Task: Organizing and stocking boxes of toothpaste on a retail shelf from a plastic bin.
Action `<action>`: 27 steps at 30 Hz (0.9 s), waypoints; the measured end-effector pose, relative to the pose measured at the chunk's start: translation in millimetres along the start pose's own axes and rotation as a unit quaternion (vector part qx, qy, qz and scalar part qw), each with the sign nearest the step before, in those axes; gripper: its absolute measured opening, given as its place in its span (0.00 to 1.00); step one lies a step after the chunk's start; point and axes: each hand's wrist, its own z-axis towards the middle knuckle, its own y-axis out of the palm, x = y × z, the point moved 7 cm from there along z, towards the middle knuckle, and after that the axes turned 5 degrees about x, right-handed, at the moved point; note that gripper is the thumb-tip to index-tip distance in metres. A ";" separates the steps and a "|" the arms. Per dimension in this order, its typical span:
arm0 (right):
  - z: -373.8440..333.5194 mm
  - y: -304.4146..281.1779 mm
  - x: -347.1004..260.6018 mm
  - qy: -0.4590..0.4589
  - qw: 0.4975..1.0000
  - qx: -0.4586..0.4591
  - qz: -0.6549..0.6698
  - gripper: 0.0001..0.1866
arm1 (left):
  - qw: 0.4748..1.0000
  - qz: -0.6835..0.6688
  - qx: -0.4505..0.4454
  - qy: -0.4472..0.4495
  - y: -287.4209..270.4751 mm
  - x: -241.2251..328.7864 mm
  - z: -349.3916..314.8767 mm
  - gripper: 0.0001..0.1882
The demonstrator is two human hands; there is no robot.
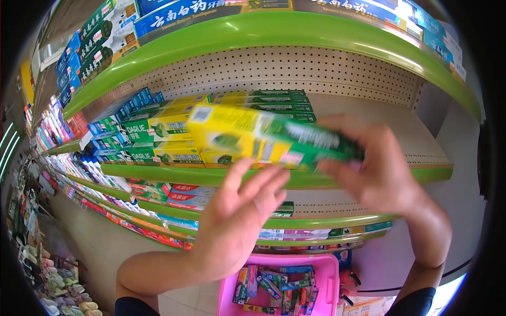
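Observation:
My right hand (377, 166) grips the dark green end of a yellow and green toothpaste box (237, 131), fingers over the top and thumb below. Motion smears the box, and I cannot tell whether a second one is pressed against it. It is held tilted in front of the shelf, its yellow end up and to the left. Just under it is my left hand (237, 216), open with its fingers spread and holding nothing. Behind the held box, stacked toothpaste boxes (179, 157) in yellow and green fill the left part of the shelf.
A green-edged shelf (337, 178) with a perforated back panel (337, 71) runs across in front of me. Above it, another shelf (253, 32) carries more toothpaste boxes. Lower shelves hold boxed goods. Below my hands stands a pink bin (331, 284) with many small boxes inside.

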 end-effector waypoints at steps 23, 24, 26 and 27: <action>125.7 22.6 58.8 0.029 0.995 -0.095 0.033 0.27 | 0.841 0.467 -0.152 -0.226 -137.6 -138.0 -218.9 0.35; 125.8 25.1 58.4 0.023 0.994 -0.098 0.034 0.27 | 0.841 0.466 -0.153 -0.227 -138.3 -139.2 -219.9 0.35; 125.1 27.3 58.0 0.018 0.994 -0.101 0.037 0.27 | 0.825 0.501 -0.182 -0.188 -133.4 -140.7 -220.8 0.35; 124.9 27.0 57.4 0.013 0.994 -0.096 0.044 0.26 | 0.824 0.501 -0.183 -0.189 -132.5 -142.5 -222.6 0.35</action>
